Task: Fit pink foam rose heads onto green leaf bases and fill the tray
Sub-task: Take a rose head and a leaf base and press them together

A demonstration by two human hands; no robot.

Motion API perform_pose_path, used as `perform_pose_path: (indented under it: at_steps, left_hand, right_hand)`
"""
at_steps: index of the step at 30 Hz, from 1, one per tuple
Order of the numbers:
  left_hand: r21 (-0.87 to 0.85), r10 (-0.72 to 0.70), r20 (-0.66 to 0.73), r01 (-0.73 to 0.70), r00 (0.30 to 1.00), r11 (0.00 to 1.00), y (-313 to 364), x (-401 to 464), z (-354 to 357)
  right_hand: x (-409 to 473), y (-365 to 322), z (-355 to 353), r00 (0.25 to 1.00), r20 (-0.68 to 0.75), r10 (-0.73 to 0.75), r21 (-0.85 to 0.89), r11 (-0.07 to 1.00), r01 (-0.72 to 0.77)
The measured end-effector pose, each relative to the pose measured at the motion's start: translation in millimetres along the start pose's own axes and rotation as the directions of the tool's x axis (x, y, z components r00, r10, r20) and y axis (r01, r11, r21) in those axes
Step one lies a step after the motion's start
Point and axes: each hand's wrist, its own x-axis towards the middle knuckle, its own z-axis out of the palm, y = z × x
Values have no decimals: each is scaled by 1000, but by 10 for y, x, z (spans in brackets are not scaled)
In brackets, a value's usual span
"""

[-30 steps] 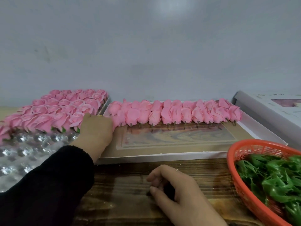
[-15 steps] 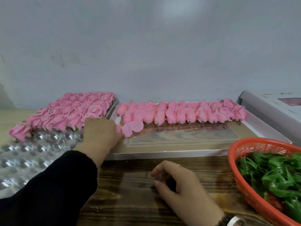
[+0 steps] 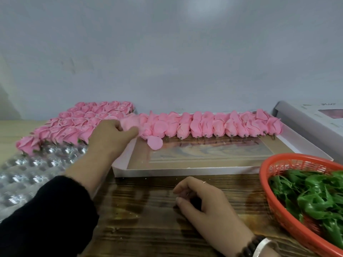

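Two hands are in view; the left hand (image 3: 111,135), in a black sleeve (image 3: 46,217), reaches to the left end of the row of loose rose heads (image 3: 209,127) in the shallow white box (image 3: 185,171), fingers curled on a blurred pink rose head (image 3: 130,123); the right hand (image 3: 202,203) rests on the wooden table (image 3: 148,219), fingers loosely curled, and whether it holds anything cannot be told; finished roses (image 3: 74,125) fill the far part of the clear tray (image 3: 27,173) at left; green leaf bases (image 3: 315,197) lie in the orange basket (image 3: 278,216) at right; one loose petal (image 3: 155,142) lies in the box.
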Motion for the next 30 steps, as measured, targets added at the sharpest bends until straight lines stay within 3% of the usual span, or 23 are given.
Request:
perform_pose_path:
  at_steps: [3, 8, 12, 16, 22, 26, 30]
  left_hand:
    - [-424, -71, 9, 69, 997, 903, 167, -457, -135]
    - [-661, -40, 335, 265, 941, 702, 301, -1234, -16]
    - [-617, 70, 289, 129, 955, 776, 363, -1384, 116]
    - [-365, 255, 200, -170, 946, 915, 278, -1375, 211]
    - [-173, 454, 189, -426, 871, 888, 253, -1343, 204]
    - [-133, 463, 209, -444, 861, 886, 268, -1361, 209]
    - [-300, 335, 337, -237, 880, 924, 264, -1384, 228]
  right_hand:
    - [-5, 0, 6, 998, -45, 40, 122, 992, -35]
    - [-9, -90, -32, 992, -76, 102, 434, 899, -59]
    - [-24, -97, -69, 994, -7, 110, 606, 791, -83]
    - [-12, -58, -57, 988, -6, 152, 623, 774, -115]
    - [-3, -4, -40, 969, -178, 173, 491, 869, -65]
    - [-1, -18, -28, 961, -253, 113, 446, 895, 12]
    - [-5, -44, -38, 953, -297, 54, 339, 939, 52]
